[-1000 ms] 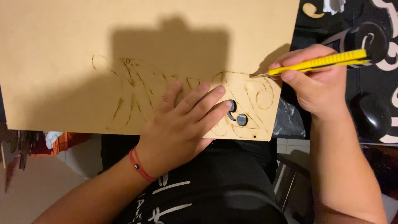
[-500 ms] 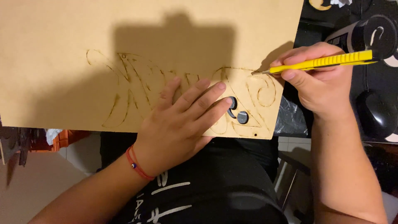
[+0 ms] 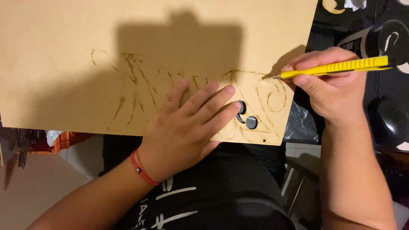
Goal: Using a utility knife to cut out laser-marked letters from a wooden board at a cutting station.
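Tan fibreboard sheet (image 3: 64, 51) lies across the person's lap and fills most of the view, its near right corner scored with burnt, looping outlines (image 3: 140, 89) and two small round holes (image 3: 247, 117) showing dark cloth beneath. It looks thin, stiff and light, likely to flex or skid if unsupported, and the narrow bridges between the scored lines seem fragile, so a flat palm near the cut is the sensible hold. The left hand (image 3: 187, 127) does just that, fingers spread flat and pressing on the board beside the holes, grasping nothing; a red cord bracelet (image 3: 142, 168) circles its wrist. The right hand (image 3: 332, 91) is clenched around a yellow craft knife (image 3: 336, 67), whose tip touches the board at a scored line near the right edge. Beyond that edge sit a dark bottle (image 3: 375, 38), a black computer mouse (image 3: 390, 121) and crinkled clear plastic (image 3: 300, 123), all close to the knife hand and crowding its elbow room.
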